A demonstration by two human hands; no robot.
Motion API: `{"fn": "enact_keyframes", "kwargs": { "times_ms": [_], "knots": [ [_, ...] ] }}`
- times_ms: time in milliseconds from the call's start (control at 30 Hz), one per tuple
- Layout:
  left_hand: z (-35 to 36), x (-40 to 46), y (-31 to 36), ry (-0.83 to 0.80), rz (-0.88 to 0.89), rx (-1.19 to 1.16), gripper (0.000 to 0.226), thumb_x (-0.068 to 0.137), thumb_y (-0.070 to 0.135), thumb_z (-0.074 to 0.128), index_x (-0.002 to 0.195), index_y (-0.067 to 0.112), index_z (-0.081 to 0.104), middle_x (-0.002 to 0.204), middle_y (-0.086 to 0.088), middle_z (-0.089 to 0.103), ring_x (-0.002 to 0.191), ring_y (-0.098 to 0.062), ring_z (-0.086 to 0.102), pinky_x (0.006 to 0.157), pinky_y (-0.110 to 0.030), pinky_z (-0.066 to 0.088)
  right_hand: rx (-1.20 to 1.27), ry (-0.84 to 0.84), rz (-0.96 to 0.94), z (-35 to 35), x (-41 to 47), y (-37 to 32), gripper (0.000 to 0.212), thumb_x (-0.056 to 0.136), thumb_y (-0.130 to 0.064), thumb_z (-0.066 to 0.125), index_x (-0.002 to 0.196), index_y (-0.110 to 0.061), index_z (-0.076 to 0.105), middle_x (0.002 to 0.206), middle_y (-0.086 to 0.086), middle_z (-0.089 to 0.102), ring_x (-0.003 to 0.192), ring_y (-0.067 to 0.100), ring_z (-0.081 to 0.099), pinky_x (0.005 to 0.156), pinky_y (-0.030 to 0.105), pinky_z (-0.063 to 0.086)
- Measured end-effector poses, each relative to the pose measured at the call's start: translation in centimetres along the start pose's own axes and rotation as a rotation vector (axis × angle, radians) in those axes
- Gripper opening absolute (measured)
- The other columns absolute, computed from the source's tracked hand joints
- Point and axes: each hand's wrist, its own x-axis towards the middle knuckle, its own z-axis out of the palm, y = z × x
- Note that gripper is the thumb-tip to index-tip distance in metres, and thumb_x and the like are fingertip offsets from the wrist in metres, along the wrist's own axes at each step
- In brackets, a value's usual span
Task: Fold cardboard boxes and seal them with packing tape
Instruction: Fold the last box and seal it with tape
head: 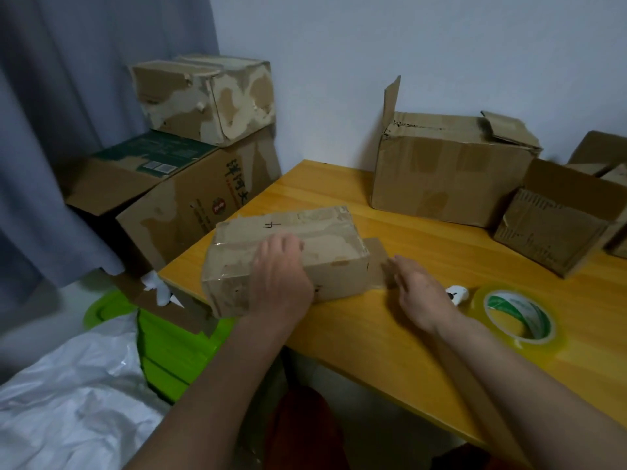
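Head view shows your left hand (pixel 281 269) resting flat, fingers relaxed, on the small cardboard box (pixel 288 259) at the wooden table's (pixel 373 334) near-left corner, your right hand (pixel 419 293) loosely spread at its side flap (pixel 376 262), tape roll (pixel 519 317) just beside.

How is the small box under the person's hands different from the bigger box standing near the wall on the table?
The small box lies low on its side at the table's near corner, its end flap folded out flat; the bigger box stands upright with top flaps open. The left hand rests on the small one; nothing touches the bigger one. Both are worn brown cardboard.
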Motion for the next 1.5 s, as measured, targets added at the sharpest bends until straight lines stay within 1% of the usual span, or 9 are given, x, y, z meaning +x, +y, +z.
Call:
{"fn": "enact_keyframes", "kwargs": {
  "times_ms": [133, 333, 467, 600, 800, 900, 1000, 1100, 1500],
  "knots": [
    [2.7, 0.3, 1.4, -0.135, 0.084, 0.075, 0.049, 0.099, 0.040, 0.036, 0.145, 0.024, 0.035, 0.153, -0.004, 0.033, 0.142, -0.023, 0.025, 0.120, -0.047, 0.013, 0.103, -0.108, -0.067, 2.0, 0.0, -2.0, 0.054, 0.095, -0.001, 0.038, 0.144, -0.020, 0.033, 0.146, 0.007, 0.042, 0.133, 0.026, 0.038, 0.107, 0.032, 0.034],
    [3.6, 1.3, 2.5, -0.104, -0.041, 0.241, 0.065, 0.087, 0.073, 0.033, 0.120, 0.021, 0.052, 0.131, -0.013, 0.046, 0.121, -0.031, 0.040, 0.112, -0.051, 0.024, 0.346, -0.243, -0.137, 3.0, -1.2, -2.7, 0.067, 0.075, 0.016, 0.037, 0.126, -0.021, 0.059, 0.127, -0.003, 0.062, 0.125, 0.013, 0.051, 0.107, 0.028, 0.039],
    [3.8, 1.0, 2.6, -0.122, 0.104, 0.194, 0.040, 0.089, 0.052, 0.052, 0.113, 0.020, 0.046, 0.125, -0.008, 0.049, 0.119, -0.025, 0.042, 0.110, -0.043, 0.032, 0.454, -0.055, -0.060, 1.6, -1.5, -2.9, 0.053, 0.078, 0.021, 0.035, 0.091, -0.017, 0.070, 0.090, -0.007, 0.069, 0.096, 0.010, 0.063, 0.087, 0.020, 0.049],
    [2.4, -0.1, 1.9, -0.185, 0.302, 0.098, 0.022, 0.089, 0.032, 0.055, 0.106, 0.021, 0.047, 0.123, 0.000, 0.048, 0.118, -0.017, 0.041, 0.114, -0.036, 0.030, 0.332, 0.396, 0.087, 0.2, 0.5, -1.8, 0.032, 0.094, -0.006, 0.049, 0.126, -0.010, 0.053, 0.122, 0.008, 0.054, 0.117, 0.023, 0.050, 0.100, 0.038, 0.042],
    [0.7, -0.3, -0.4, -0.416, 0.396, -0.013, 0.063, 0.086, 0.010, 0.057, 0.144, 0.023, 0.036, 0.152, 0.004, 0.034, 0.144, -0.014, 0.024, 0.121, -0.035, 0.015, 0.456, 0.204, 0.093, 0.2, 0.0, -1.7, 0.055, 0.097, -0.040, 0.046, 0.147, -0.021, 0.030, 0.127, 0.004, 0.053, 0.118, 0.022, 0.050, 0.101, 0.045, 0.043],
    [0.9, -0.4, -0.3, -0.417, 0.378, -0.074, 0.074, 0.086, 0.000, 0.053, 0.149, 0.029, 0.028, 0.155, 0.006, 0.030, 0.146, -0.013, 0.019, 0.121, -0.038, 0.016, 0.428, 0.216, 0.065, 1.2, -1.7, -1.9, 0.050, 0.099, -0.037, 0.041, 0.146, -0.024, 0.030, 0.128, 0.002, 0.045, 0.115, 0.016, 0.046, 0.095, 0.032, 0.039],
    [2.5, -1.1, 0.9, -0.296, 0.508, -0.052, 0.058, 0.095, 0.024, 0.047, 0.150, 0.029, 0.029, 0.155, 0.008, 0.033, 0.146, -0.013, 0.020, 0.121, -0.038, 0.010, 0.392, 0.243, 0.074, 1.4, -3.2, -2.0, 0.044, 0.102, -0.034, 0.033, 0.146, -0.027, 0.031, 0.120, 0.003, 0.039, 0.109, 0.016, 0.044, 0.089, 0.028, 0.035],
    [4.3, -1.2, 1.4, -0.151, 0.593, -0.005, 0.044, 0.097, 0.040, 0.035, 0.136, 0.030, 0.052, 0.141, 0.007, 0.054, 0.135, -0.021, 0.044, 0.107, -0.044, 0.035, 0.375, 0.251, 0.075, 0.9, -3.8, -1.3, 0.044, 0.102, -0.034, 0.031, 0.146, -0.028, 0.032, 0.117, 0.002, 0.038, 0.107, 0.015, 0.044, 0.087, 0.023, 0.032],
    [5.2, -1.2, 3.3, -0.111, 0.641, 0.125, 0.093, 0.060, 0.045, 0.086, 0.141, 0.025, 0.046, 0.145, -0.008, 0.048, 0.136, -0.032, 0.041, 0.112, -0.058, 0.026, 0.000, 0.388, 0.045, -4.3, -9.8, 4.7, 0.026, 0.090, -0.011, 0.060, 0.116, -0.013, 0.064, 0.107, 0.004, 0.054, 0.109, 0.022, 0.048, 0.091, 0.027, 0.035]
  ]
}}
